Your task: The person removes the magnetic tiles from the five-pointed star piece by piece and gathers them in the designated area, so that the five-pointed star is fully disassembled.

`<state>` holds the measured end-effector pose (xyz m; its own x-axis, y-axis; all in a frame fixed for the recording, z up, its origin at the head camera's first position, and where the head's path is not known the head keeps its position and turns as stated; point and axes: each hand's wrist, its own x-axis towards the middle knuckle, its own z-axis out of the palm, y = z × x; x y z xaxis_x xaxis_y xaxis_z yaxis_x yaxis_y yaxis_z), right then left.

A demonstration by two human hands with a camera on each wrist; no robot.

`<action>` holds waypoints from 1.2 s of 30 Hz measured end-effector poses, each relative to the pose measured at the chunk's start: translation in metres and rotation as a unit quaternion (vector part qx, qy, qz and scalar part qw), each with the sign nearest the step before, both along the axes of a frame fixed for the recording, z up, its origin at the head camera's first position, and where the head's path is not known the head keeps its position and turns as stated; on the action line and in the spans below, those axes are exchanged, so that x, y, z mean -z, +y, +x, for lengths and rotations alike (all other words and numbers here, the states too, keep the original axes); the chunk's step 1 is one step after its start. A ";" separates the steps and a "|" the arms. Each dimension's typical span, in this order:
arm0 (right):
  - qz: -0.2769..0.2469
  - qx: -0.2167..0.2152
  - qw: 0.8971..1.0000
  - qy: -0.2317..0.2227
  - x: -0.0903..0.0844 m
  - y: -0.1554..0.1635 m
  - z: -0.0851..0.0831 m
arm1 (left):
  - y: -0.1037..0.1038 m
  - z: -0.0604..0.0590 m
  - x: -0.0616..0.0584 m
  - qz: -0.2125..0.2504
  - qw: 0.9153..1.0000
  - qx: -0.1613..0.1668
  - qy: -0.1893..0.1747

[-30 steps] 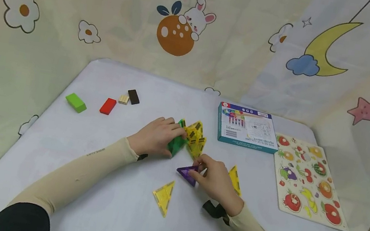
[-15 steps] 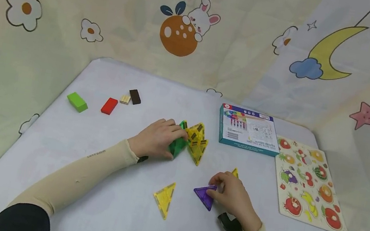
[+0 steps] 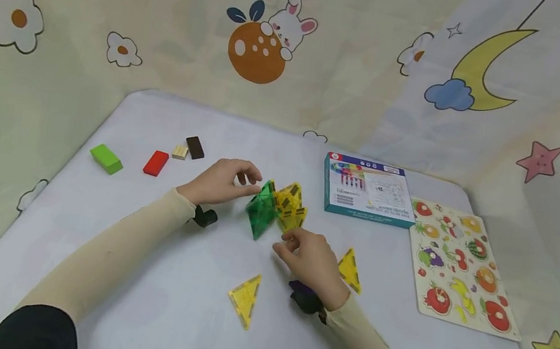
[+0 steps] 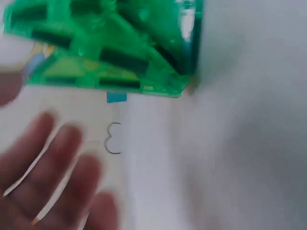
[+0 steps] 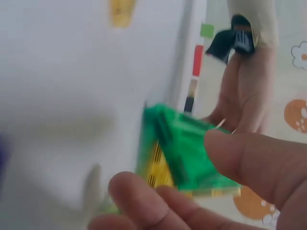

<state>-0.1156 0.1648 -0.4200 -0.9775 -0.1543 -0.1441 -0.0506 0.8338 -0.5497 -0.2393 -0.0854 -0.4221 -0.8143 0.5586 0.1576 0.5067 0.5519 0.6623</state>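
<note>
Green-and-yellow tile cluster point(image 3: 274, 210) stands partly built mid-surface | my left hand point(image 3: 217, 181) hovers loose just left | my right hand point(image 3: 307, 259) empty, near side | two yellow triangles point(image 3: 244, 297) still unattached

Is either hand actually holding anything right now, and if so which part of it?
Nothing is held. The left hand hangs open beside the green and yellow translucent tile pyramid, and the right hand reaches toward it with empty fingers.
</note>
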 end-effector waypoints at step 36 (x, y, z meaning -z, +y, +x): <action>-0.036 0.017 0.998 0.045 0.013 -0.027 -0.028 | 0.000 0.009 0.031 0.038 0.994 -0.016 -0.099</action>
